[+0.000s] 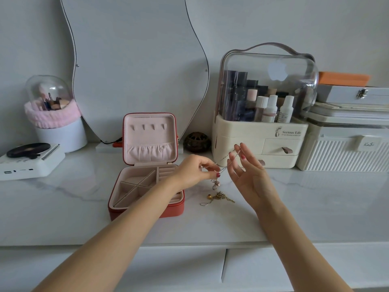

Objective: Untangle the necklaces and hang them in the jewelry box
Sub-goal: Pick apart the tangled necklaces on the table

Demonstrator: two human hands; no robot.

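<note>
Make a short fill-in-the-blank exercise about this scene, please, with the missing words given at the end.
1. The jewelry box on the counter stands with its lid ____.
2. The left hand and the right hand hold a thin silver ____ between them.
3. The hooks inside the lid carry ____ necklaces.
4. The gold tangle lies to the ____ of the jewelry box.

Missing words: open; chain; no; right

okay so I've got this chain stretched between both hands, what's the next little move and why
Probably lift the silver chain higher. The left hand and right hand hold it taut, but its pendants hang just above the gold tangle on the counter.
</note>
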